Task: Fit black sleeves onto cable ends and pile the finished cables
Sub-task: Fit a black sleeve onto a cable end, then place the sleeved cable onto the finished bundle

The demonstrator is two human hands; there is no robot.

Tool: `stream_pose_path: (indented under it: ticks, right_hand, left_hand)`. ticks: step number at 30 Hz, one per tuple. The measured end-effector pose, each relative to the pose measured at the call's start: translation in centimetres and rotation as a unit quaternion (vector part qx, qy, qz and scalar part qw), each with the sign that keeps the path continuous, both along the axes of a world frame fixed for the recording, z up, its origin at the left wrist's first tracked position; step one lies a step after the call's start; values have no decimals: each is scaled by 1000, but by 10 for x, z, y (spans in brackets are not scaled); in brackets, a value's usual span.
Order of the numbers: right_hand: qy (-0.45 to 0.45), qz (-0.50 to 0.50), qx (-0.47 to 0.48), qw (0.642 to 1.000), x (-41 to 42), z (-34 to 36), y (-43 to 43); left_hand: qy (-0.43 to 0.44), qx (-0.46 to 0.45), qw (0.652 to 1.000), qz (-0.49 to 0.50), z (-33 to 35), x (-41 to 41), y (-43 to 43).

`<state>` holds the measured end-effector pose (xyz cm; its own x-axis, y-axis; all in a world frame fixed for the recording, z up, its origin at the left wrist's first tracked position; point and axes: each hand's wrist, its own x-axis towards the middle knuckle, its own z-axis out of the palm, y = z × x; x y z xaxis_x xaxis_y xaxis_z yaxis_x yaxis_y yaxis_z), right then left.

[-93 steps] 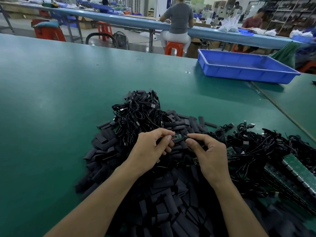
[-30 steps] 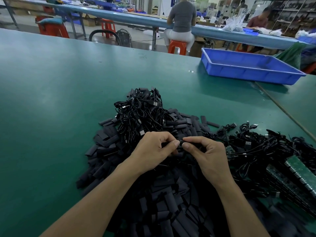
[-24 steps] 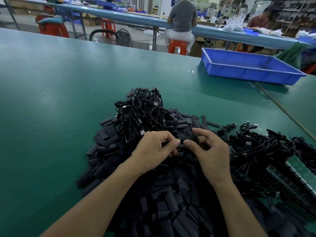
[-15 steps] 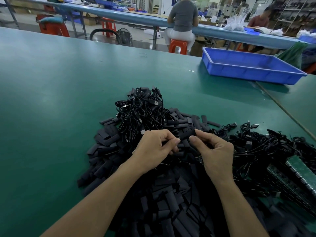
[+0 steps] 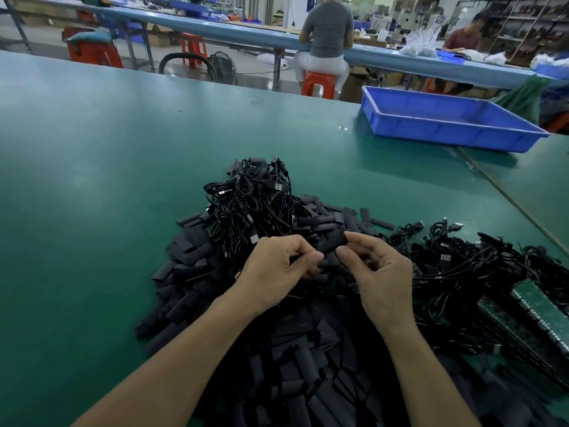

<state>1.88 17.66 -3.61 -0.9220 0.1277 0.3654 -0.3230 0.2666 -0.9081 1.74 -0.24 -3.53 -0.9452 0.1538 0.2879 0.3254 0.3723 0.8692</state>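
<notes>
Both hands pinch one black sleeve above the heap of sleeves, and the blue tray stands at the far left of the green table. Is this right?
Only the side is wrong. In the head view the blue tray stands at the far right of the green table. The left hand and right hand do pinch one black sleeve above the heap of sleeves.

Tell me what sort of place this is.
Most likely an electronics assembly workshop: a long green worktable heaped with black sleeves and cables, circuit boards stacked at the right, and a worker seated at another bench behind.
</notes>
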Motion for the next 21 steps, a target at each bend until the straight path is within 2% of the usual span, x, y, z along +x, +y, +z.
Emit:
stream_pose_path:
  ticks: [5, 8, 11, 16, 19, 21]
  right_hand:
    - [-1, 13, 21, 1000, 0, 1, 3]
    - [-3, 10, 55, 998, 0, 0, 2]
    - [26, -20, 128, 991, 5, 1, -3]
    - [96, -78, 267, 956, 11, 12, -5]
    - [75, -118, 318, 938, 14, 18, -3]
    - [20, -124, 379, 917, 15, 19, -2]
  left_hand:
    - [3, -20, 1000, 11, -1, 0, -1]
    - [1, 11, 1000, 24, 2, 0, -2]
    - [22, 60, 996, 69, 10, -3, -2]
    - [21, 135, 973, 187, 41, -23, -5]
    - [46, 108, 960, 255, 71, -45, -10]
    - [41, 42, 957, 283, 85, -59, -13]
